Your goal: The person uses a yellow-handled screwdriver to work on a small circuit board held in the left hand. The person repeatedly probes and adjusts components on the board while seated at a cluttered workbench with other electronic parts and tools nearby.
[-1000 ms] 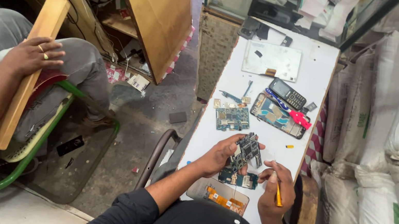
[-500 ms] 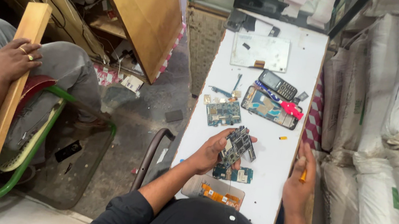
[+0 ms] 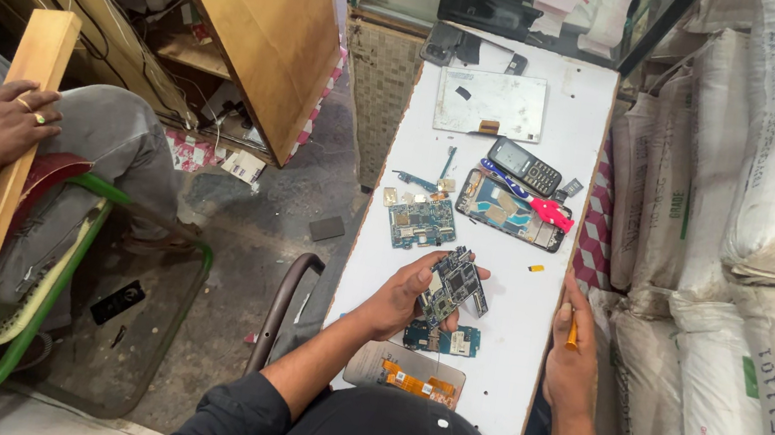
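My left hand (image 3: 402,295) holds a dark phone circuit board (image 3: 452,285) above the narrow white table (image 3: 488,363). Off the table's right edge, my right hand (image 3: 573,360) grips a small orange-handled tool (image 3: 573,329). Under the held board lies a blue circuit board (image 3: 442,338), and a phone back panel with an orange flex cable (image 3: 408,373) lies nearest to me. Farther up the table are another blue board (image 3: 420,221), an opened phone body (image 3: 511,212) and a small keypad phone (image 3: 525,166).
A grey screen panel (image 3: 491,104) and dark phones (image 3: 452,43) lie at the table's far end. White sacks (image 3: 760,300) are stacked on the right. At left another person's hand (image 3: 4,125) rests on a wooden plank (image 3: 6,164) beside a green chair (image 3: 42,300) and wooden cabinet (image 3: 254,17).
My right hand left the board and moved with the orange tool to the table's right edge. My left hand still holds the circuit board. The camera view shifted slightly.
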